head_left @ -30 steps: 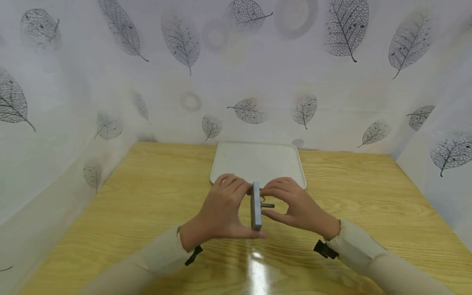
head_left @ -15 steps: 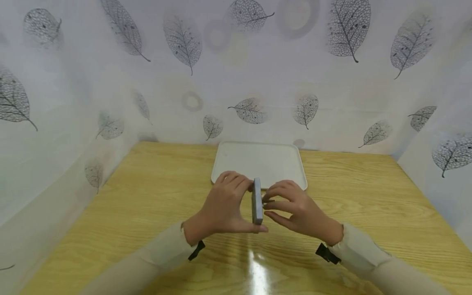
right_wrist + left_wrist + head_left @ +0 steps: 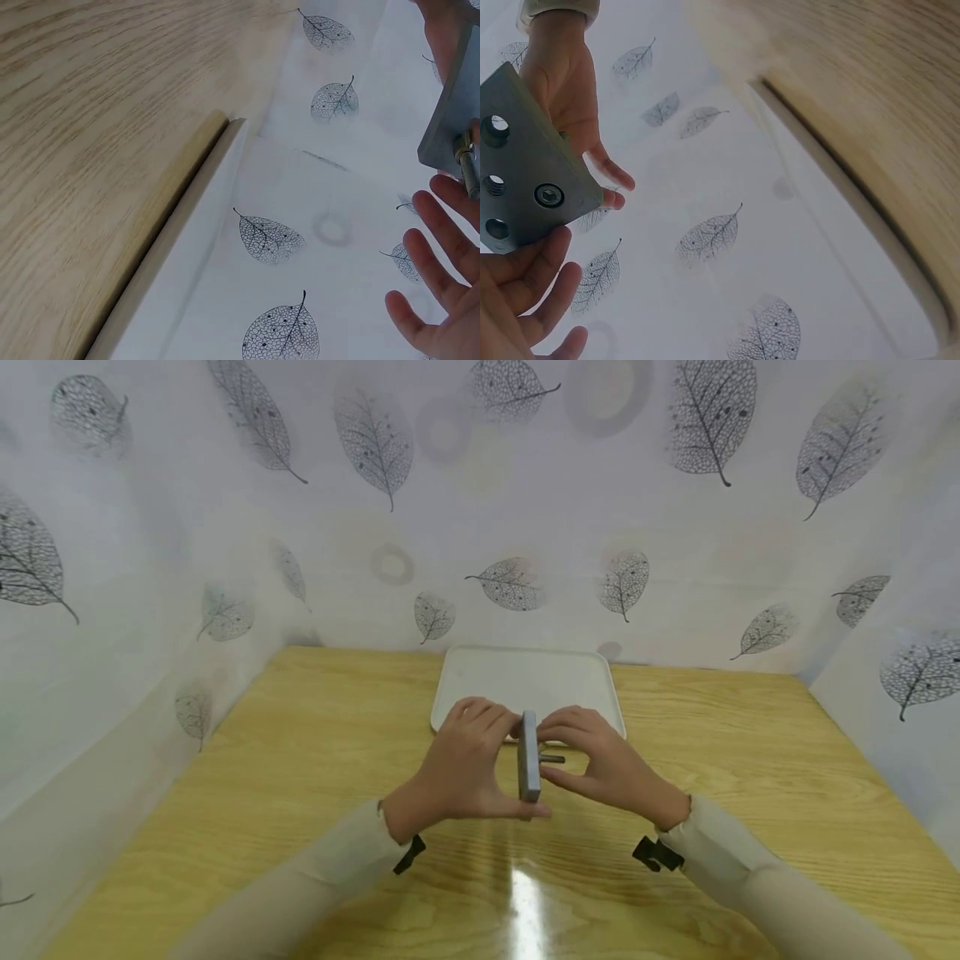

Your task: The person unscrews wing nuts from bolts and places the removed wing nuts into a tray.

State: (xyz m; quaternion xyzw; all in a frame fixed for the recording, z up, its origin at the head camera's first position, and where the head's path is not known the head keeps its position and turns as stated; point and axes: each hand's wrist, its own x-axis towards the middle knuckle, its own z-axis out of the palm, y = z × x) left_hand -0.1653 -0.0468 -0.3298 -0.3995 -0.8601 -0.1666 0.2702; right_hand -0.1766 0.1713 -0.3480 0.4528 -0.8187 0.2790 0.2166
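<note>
The left hand (image 3: 463,768) is gripping a grey plate (image 3: 529,756) by its edges, and the right (image 3: 603,764) is curling thumb and fingers round a bolt (image 3: 555,759). A wood-grain counter (image 3: 337,735) is stretching beneath, meeting leaf-printed walls (image 3: 555,510). Both hands are partly hiding a white tray (image 3: 525,675) at the back. The plate is standing upright between them, its bolt pointing toward the right palm.

The bench (image 3: 337,727), pale yellow-brown wood with streaky grain, spans the frame's lower half; a white, round-cornered tray (image 3: 525,675) lies flat near centre, by its far edge.
</note>
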